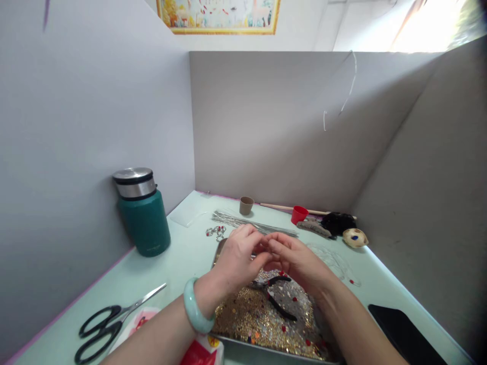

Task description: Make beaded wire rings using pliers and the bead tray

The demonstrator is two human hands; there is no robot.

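Note:
My left hand (241, 253), with a pale green bangle (198, 305) on its wrist, meets my right hand (291, 256) over the back of a metal tray (262, 347). The fingers of both hands are pinched together, and whatever lies between them is too small or hidden to make out. Gold and silvery beads (243, 314) fill the tray, with some red pieces among them. Black-handled pliers (279, 304) lie open on the beads, just below my hands.
Scissors (114, 322) and a red-and-white packet (201, 352) lie at the left, near a green flask (144, 218). Behind the tray are wires (247, 221), a brown cup (246, 205) and a red cup (299, 214). A black phone-like slab (405, 332) lies right. Grey partitions enclose the table.

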